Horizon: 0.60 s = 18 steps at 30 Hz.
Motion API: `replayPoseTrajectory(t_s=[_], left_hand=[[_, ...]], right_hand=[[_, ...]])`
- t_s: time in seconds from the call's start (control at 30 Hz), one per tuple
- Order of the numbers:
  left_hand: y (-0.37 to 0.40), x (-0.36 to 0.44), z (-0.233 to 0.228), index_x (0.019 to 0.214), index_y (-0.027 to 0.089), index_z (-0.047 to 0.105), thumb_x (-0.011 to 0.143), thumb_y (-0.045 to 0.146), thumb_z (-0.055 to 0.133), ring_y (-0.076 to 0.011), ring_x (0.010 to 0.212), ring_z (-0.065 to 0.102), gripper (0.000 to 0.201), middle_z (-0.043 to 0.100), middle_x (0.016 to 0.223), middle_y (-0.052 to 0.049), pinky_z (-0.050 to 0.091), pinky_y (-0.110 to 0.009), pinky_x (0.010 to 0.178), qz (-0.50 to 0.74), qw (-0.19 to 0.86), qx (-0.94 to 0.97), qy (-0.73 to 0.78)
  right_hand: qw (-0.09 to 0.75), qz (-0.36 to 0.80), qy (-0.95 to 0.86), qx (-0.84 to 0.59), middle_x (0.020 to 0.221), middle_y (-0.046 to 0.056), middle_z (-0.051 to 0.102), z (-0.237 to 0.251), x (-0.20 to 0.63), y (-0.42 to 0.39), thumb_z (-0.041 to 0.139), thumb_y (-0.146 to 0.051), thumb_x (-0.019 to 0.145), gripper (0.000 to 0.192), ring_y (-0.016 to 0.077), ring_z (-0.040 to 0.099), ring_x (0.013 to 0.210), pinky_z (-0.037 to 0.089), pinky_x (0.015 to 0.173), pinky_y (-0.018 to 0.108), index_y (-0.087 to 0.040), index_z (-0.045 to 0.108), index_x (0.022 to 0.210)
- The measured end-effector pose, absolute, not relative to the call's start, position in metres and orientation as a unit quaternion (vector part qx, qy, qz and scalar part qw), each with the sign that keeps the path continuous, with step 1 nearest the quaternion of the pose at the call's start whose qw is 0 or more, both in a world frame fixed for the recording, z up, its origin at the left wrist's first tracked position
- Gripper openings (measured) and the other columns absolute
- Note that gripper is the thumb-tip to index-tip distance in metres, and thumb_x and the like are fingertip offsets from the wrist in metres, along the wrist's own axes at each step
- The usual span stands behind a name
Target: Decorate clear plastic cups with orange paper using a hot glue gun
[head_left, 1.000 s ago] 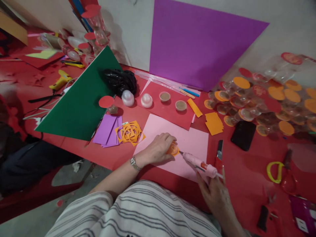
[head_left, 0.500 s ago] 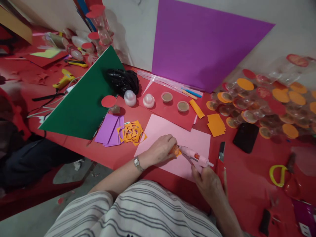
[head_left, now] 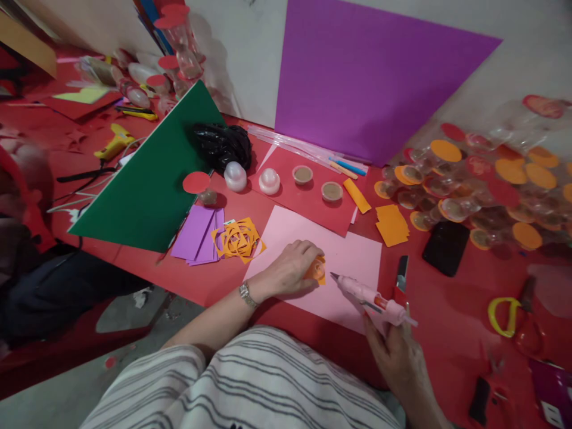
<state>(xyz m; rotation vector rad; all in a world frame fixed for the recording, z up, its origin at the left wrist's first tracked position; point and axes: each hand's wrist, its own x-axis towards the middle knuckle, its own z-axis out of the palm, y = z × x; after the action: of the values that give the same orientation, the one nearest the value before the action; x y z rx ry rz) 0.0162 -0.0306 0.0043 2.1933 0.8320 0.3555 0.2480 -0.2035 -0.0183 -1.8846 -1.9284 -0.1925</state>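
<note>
far left, a yellow glue gun [head_left: 112, 143] lies on the red table [head_left: 447, 333] w/ its cord trailing, beside a green sheet [head_left: 152, 179]. next, purple paper pieces [head_left: 196, 233] and an orange lattice cutout [head_left: 238, 239] lie touching. centre: left hand [head_left: 290, 268] rests on the pink sheet [head_left: 353, 262], fingers curled down over a small orange piece [head_left: 317, 269], pinning it. right hand [head_left: 397, 354] is wrapped around a pink glue gun [head_left: 370, 296], nozzle aimed at the piece but just apart from it. risk, as a guess: hot tip or a drip could catch the left fingertips since they sit right by the glue spot; piece could also stick to the pink sheet. containers: two small open cups [head_left: 317, 183] on a red sheet hold sth brownish, can't tell what; two white domed caps [head_left: 252, 177] beside them. far right, clear cups w/ orange and red discs [head_left: 473, 185] on them; contents unclear.
</note>
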Motion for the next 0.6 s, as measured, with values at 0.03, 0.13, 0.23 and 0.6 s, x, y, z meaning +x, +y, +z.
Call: replayPoseTrajectory(t_s=[0.03, 0.13, 0.23, 0.6], left_hand=[[-0.031, 0.016, 0.004, 0.12, 0.018, 0.056, 0.078, 0.027, 0.078, -0.0289, 0.113, 0.056, 0.048, 0.062, 0.121, -0.012, 0.046, -0.042, 0.097, 0.132, 0.369, 0.857, 0.334], [-0.031, 0.018, 0.003, 0.113, 0.018, 0.059, 0.081, 0.028, 0.078, -0.0282, 0.109, 0.056, 0.039, 0.064, 0.116, -0.011, 0.045, -0.041, 0.096, 0.107, 0.347, 0.868, 0.338], [-0.032, 0.021, 0.002, 0.108, 0.019, 0.06, 0.084, 0.025, 0.072, -0.0268, 0.108, 0.055, 0.028, 0.064, 0.113, -0.01, 0.044, -0.04, 0.095, 0.106, 0.33, 0.877, 0.333], [-0.036, 0.023, -0.001, 0.113, 0.02, 0.063, 0.087, 0.028, 0.065, -0.029, 0.114, 0.052, 0.027, 0.065, 0.116, -0.012, 0.04, -0.044, 0.097, 0.17, 0.294, 0.879, 0.333]], right_hand=[[0.214, -0.068, -0.699, -0.679, 0.076, 0.012, 0.068, -0.019, 0.248, -0.203, 0.041, -0.05, 0.103, 0.04, 0.0255, 0.067, 0.067, 0.053, 0.057, 0.034, -0.015, 0.061, 0.105], [0.22, -0.059, -0.697, -0.68, 0.071, 0.01, 0.065, -0.022, 0.247, -0.203, 0.042, -0.05, 0.102, 0.04, 0.0228, 0.063, 0.059, 0.052, 0.054, 0.033, -0.016, 0.062, 0.098], [0.236, -0.068, -0.688, -0.683, 0.066, 0.007, 0.063, -0.019, 0.242, -0.2, 0.043, -0.048, 0.103, 0.037, 0.0226, 0.062, 0.057, 0.053, 0.057, 0.034, -0.017, 0.062, 0.093], [0.237, -0.064, -0.722, -0.647, 0.069, 0.007, 0.069, 0.027, 0.228, -0.181, 0.041, -0.042, 0.104, 0.033, 0.024, 0.069, 0.058, 0.051, 0.053, 0.032, -0.02, 0.062, 0.09]])
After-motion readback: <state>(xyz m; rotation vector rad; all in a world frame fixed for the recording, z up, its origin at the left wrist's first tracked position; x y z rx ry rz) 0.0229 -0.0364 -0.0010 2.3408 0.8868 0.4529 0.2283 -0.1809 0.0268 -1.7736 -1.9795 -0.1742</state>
